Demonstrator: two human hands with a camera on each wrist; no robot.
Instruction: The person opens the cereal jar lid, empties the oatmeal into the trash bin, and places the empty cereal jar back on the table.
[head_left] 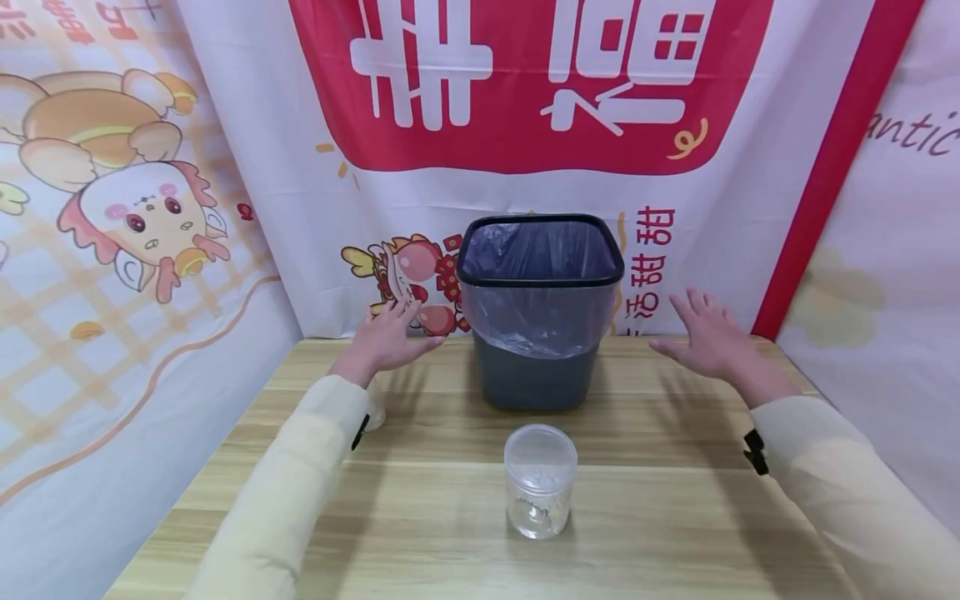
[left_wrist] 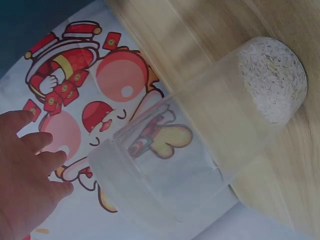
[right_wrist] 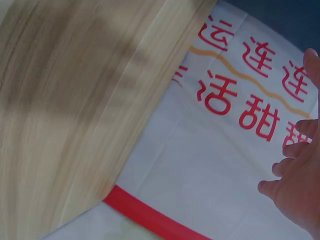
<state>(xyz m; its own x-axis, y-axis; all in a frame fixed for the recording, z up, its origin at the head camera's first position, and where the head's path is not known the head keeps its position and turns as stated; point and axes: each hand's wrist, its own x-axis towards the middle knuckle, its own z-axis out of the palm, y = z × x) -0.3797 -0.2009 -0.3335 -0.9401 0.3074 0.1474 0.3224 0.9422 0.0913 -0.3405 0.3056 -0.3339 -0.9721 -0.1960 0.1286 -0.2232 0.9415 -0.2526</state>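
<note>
My left hand (head_left: 386, 340) hovers left of a dark trash bin (head_left: 536, 371), fingers spread and holding nothing. On the bin's other side my right hand (head_left: 708, 340) is held up the same way, also apart from it. A clear plastic bag lines the bin and folds over its black rim. In front of the bin stands a clear lidded jar (head_left: 538, 492) with some pale bits inside. Below my left hand, a tall clear container (left_wrist: 220, 115) holds whitish flakes at its bottom; in the head view my forearm hides most of it.
The wood-grain table (head_left: 637, 533) ends at a white hanging cloth (head_left: 375, 200) printed in red. Printed cloths (head_left: 225, 358) also hang along the left and right sides. The bin stands near the table's back edge.
</note>
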